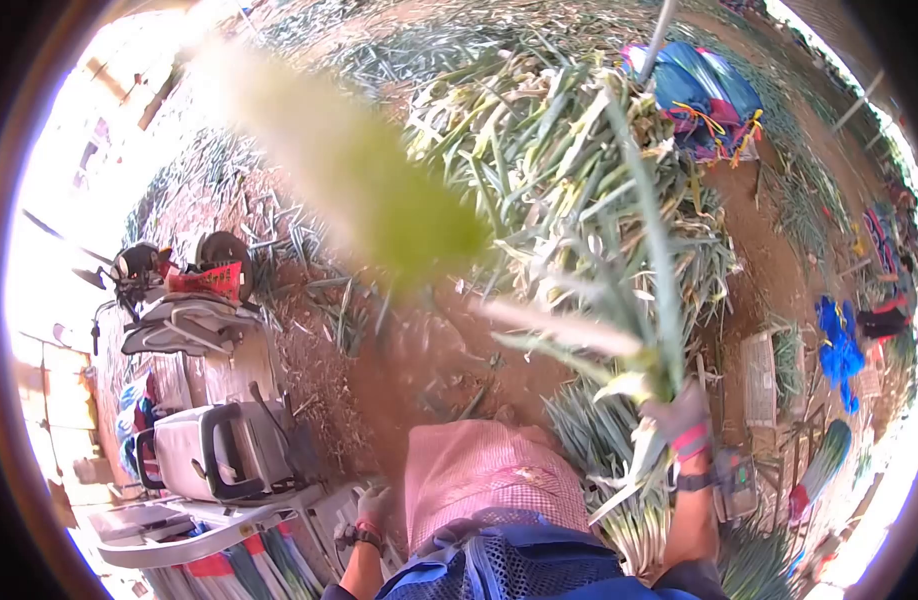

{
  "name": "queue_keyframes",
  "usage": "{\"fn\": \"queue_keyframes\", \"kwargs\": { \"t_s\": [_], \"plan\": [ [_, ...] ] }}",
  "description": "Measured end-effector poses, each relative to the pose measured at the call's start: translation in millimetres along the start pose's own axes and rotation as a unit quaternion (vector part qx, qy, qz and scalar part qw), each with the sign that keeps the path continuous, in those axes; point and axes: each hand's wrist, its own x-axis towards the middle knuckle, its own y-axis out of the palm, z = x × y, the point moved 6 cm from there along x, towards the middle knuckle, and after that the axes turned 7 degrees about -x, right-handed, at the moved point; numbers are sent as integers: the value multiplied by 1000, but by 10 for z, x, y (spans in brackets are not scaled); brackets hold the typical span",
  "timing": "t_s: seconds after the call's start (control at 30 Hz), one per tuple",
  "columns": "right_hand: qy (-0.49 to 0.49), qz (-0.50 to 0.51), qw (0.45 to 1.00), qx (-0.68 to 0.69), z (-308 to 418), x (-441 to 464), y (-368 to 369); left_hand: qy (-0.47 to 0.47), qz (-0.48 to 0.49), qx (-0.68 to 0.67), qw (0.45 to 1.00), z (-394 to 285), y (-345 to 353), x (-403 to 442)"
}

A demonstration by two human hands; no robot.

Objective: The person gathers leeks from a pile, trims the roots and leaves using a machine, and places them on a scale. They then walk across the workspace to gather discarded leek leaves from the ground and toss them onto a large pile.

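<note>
My right hand (680,418), in a grey and pink glove, is closed round the leafy part of a long green onion (651,365). Its long green leaves rise above the hand, and a pale stalk points left from it. My left hand (372,503), also gloved, is low beside the pink checked cloth (489,465) over my lap; its fingers look apart and nothing shows in them. Below my right hand lies a bunch of green onions (629,520), white ends toward me. A blurred pale and green shape (349,165) crosses the view close to the camera; I cannot tell what it is.
A large heap of green onions (569,150) rises ahead, with a blue bundle (704,95) behind it. On the left stand a grey seated machine (219,455) and a red basket (207,279). A pale crate (764,380) and blue material (839,345) lie to the right.
</note>
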Motion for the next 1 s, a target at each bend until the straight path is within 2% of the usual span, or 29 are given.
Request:
{"fn": "queue_keyframes", "kwargs": {
  "t_s": [0.03,0.07,0.13,0.2,0.23,0.27,0.3,0.33,0.4,0.47,0.5,0.53,0.57,0.6,0.63,0.67,0.7,0.73,0.77,0.8,0.83,0.87,0.9,0.97,1.0],
  "plan": [
    [-53,-16,998,38,60,291,-76,-12,-14,2,1000,53,-6,14],
    [-16,-41,997,69,30,564,-162,-44,-19,-35,998,46,26,-87],
    [-103,-70,977,174,609,1045,-464,-108,-27,-108,988,-41,103,-442],
    [-53,-128,990,4,1077,1707,-872,-101,-50,-109,988,248,39,-408],
    [-135,-68,978,144,1110,2372,-961,-98,-61,-108,987,376,1,-403],
    [-124,-102,981,105,1402,2765,-1151,-101,-65,-111,987,478,-34,-418],
    [-149,-51,983,89,1816,2993,-1266,-93,-79,-91,988,477,-38,-483],
    [-141,-177,974,8,2114,3156,-1459,-85,-95,-70,989,324,-10,-601],
    [-171,-313,927,-114,2447,3345,-1517,-68,-119,-28,990,285,-57,-636],
    [-247,-337,887,-198,2575,3480,-1372,-63,-85,-98,990,731,-78,-348],
    [-282,-235,925,-93,2531,3471,-1077,-59,-67,-134,987,936,-110,-214],
    [-291,-155,943,-39,2418,3310,-678,83,5,124,989,834,-107,-147],
    [-310,-151,935,-83,2355,2911,-282,175,17,238,955,795,-88,-43],
    [-265,-45,961,-65,2148,2711,164,263,31,346,900,747,-29,83],
    [-276,0,960,-48,1561,2751,673,345,44,445,825,677,31,136],
    [-246,50,967,-54,1366,2276,1086,335,53,450,826,567,54,218],
    [-162,106,981,-28,903,2005,1536,318,60,454,830,256,129,204],
    [-174,144,974,-22,523,1694,1964,112,17,264,958,-118,89,182],
    [-102,201,938,-263,24,1406,2239,-97,-33,45,994,-305,78,114],
    [-62,225,959,-161,-867,1172,2650,-89,-44,7,995,-225,44,284],
    [-50,240,943,-224,-877,650,2731,-79,-55,-30,995,-143,11,454],
    [-424,302,740,-426,-1525,240,3202,-90,-49,-43,994,-226,-24,492],
    [-411,366,637,-540,-1348,-240,3171,-101,-43,-54,992,-342,-29,522],
    [-317,468,724,-396,-1455,-718,3095,-114,-39,-55,991,-449,-55,597],
    [-179,496,779,-341,-1713,-815,3114,-116,-40,-43,992,-438,-84,650]
  ]
}}
